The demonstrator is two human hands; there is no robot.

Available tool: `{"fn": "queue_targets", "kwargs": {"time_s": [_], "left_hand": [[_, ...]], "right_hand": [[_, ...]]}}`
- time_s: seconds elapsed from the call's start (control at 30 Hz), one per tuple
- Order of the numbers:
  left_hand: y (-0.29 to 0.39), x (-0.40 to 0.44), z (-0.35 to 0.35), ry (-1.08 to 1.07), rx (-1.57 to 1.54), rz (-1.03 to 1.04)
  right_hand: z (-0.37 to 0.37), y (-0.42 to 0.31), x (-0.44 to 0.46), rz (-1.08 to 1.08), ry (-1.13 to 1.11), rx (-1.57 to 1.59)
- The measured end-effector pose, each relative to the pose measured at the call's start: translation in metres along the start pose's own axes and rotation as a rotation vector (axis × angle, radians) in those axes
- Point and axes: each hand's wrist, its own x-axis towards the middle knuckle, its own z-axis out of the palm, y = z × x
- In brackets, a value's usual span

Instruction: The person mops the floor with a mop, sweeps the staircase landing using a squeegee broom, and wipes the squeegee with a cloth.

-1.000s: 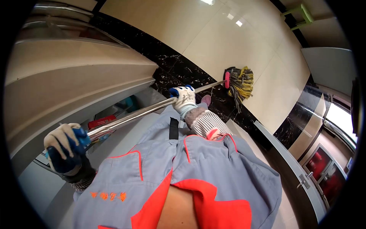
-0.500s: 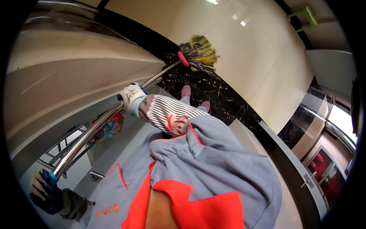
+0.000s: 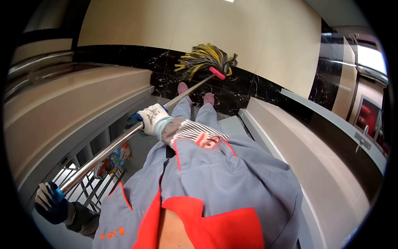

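Note:
A string mop with a metal handle (image 3: 97, 159) slants across my front. Its grey and yellow strands (image 3: 203, 60) fan out to the left from a pink clamp (image 3: 217, 73), lying on the black marble strip. My right hand (image 3: 153, 118), in a white and blue glove, is closed around the middle of the handle. At the lower left, my left hand (image 3: 52, 203), in a dark blue coated glove, is wrapped around the blue-tipped upper end. Both forearms wear sleeve covers; the right one is striped.
My pink shoes (image 3: 208, 98) stand just behind the mop strands, in a doorway. Beige floor tiles (image 3: 257, 37) lie beyond the black marble strip (image 3: 124, 54). An open door (image 3: 331, 120) with a handle is on the right. A colourful bag (image 3: 116, 159) sits by a metal rack at left.
The mop strands have swung from trailing right of the clamp to fanning out left. My right hand has shifted slightly right and down with the handle. The whole view has turned.

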Motion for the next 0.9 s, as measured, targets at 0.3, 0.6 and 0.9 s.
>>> {"fn": "queue_targets", "kwargs": {"time_s": [0.3,0.6,0.9], "left_hand": [[-0.118,0.021,0.128,-0.642,-0.103,-0.123],[-0.135,-0.023,0.052,-0.569,-0.044,-0.037],[-0.007,-0.140,-0.090,0.013,-0.119,0.018]], "right_hand": [[-0.009,0.116,-0.138,0.217,0.412,-0.048],[0.060,0.108,-0.101,0.227,0.550,-0.226],[0.186,-0.041,0.026,-0.075,0.075,-0.221]]}}
